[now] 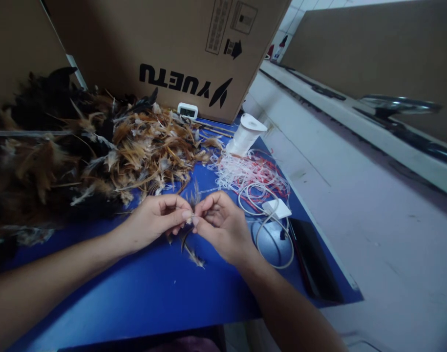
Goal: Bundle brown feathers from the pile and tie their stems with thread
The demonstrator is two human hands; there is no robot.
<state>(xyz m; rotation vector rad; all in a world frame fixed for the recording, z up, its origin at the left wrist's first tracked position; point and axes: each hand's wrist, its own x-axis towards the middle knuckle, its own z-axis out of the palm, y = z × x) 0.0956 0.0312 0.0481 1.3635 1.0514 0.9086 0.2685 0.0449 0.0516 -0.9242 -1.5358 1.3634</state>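
Over the middle of the blue table, my left hand (163, 217) and my right hand (220, 222) meet fingertip to fingertip. Each is closed in a pinch on a small feather piece (189, 221) with pale fluff at its base. Dark feather tips (194, 193) stick up behind the fingers, and a brown feather (193, 255) shows below them. Whether these belong to one bundle, I cannot tell. A large heap of brown and black feathers (150, 151) lies just beyond my left hand. Beyond my right hand is a tangle of white and red strings (248, 176).
A white spool (246, 134) stands behind the strings. To the right lie a white charger (277, 209) with a coiled cable (292, 254) and a dark phone-like slab (314, 261). A small white display (187, 111) leans near a large cardboard box (164, 44). The blue table (142, 298) ends at a pale wall.
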